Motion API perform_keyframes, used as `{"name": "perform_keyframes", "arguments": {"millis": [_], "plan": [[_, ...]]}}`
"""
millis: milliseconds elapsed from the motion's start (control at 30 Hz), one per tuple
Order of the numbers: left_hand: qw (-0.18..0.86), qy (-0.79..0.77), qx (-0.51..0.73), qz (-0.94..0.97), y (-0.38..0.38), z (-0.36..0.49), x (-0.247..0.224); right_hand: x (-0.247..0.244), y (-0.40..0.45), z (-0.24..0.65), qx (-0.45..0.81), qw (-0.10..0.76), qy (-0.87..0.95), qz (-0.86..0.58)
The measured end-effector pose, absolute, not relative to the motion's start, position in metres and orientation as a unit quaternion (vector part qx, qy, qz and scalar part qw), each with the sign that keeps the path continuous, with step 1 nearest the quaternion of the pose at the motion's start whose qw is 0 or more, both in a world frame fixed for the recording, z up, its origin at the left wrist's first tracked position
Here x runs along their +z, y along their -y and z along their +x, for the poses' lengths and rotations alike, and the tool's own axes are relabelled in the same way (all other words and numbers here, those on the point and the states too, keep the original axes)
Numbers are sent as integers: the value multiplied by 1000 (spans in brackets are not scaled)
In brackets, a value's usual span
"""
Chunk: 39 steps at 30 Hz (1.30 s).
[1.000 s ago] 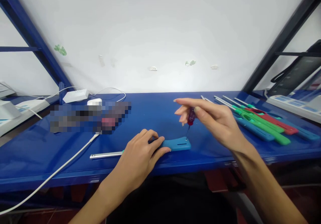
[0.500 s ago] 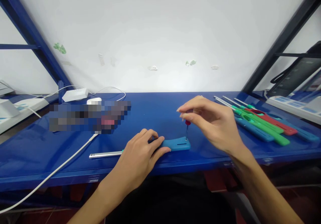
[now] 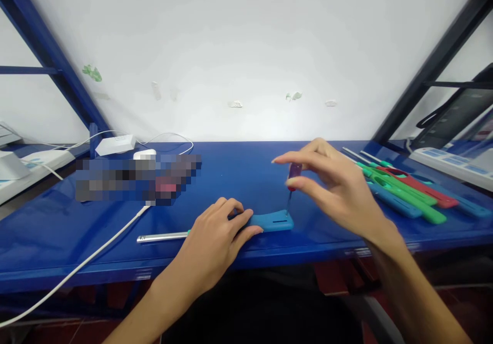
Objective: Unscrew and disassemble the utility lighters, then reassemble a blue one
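Observation:
A blue long-necked lighter point(image 3: 275, 221) lies flat near the table's front edge, its metal tube pointing left. My left hand point(image 3: 219, 231) is closed over its middle and presses it to the table, hiding the trigger area. Above the lighter's right end, my right hand point(image 3: 327, 185) grips a small screwdriver point(image 3: 295, 171) with a purple and red handle between thumb and fingers. The screwdriver stands nearly upright, and its tip touches the lighter close to the top edge of the handle's end.
Several lighters, among them a green one point(image 3: 418, 197) and a red one point(image 3: 427, 186), lie at the right of the blue table point(image 3: 239, 167). A power strip point(image 3: 454, 167) is beyond them. At left are a white cable point(image 3: 96, 251), a white box point(image 3: 115, 145) and blurred-out items.
My right hand has shifted slightly right and its fingers have opened a little around the screwdriver handle, showing more of it. My left hand and the lighter stay in place.

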State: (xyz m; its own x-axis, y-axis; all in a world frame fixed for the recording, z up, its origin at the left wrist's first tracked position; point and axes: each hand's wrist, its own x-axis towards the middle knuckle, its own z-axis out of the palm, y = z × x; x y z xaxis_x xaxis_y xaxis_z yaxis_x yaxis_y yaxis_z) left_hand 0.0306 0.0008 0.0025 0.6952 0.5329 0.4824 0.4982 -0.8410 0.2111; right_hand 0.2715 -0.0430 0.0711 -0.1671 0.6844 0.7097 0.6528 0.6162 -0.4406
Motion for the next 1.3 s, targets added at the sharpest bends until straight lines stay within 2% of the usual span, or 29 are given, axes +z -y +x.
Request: {"name": "perform_keyframes", "arguments": {"millis": [133, 233, 300, 467, 633, 800, 967, 1167, 1300], "plan": [[29, -279, 274, 920, 0, 29, 2, 74, 47, 271, 103, 490, 764, -407], [29, -278, 276, 919, 0, 29, 2, 75, 47, 271, 19, 507, 738, -446], [33, -281, 275, 919, 0, 29, 3, 75, 47, 272, -39, 489, 739, -461], [47, -281, 273, 919, 1, 31, 5, 77, 49, 275, 85, 469, 767, -431], [48, -285, 273, 918, 0, 30, 2, 81, 54, 276, 10, 435, 770, -467], [46, -285, 270, 919, 0, 29, 1, 84, 58, 277, 101, 402, 808, -420], [49, -287, 270, 918, 0, 30, 2, 84, 57, 276, -41, 417, 774, -474], [50, -289, 268, 918, 2, 30, 4, 89, 65, 283, 75, 373, 813, -442], [45, -291, 267, 918, 3, 30, 5, 86, 60, 282, -32, 419, 783, -458]]}}
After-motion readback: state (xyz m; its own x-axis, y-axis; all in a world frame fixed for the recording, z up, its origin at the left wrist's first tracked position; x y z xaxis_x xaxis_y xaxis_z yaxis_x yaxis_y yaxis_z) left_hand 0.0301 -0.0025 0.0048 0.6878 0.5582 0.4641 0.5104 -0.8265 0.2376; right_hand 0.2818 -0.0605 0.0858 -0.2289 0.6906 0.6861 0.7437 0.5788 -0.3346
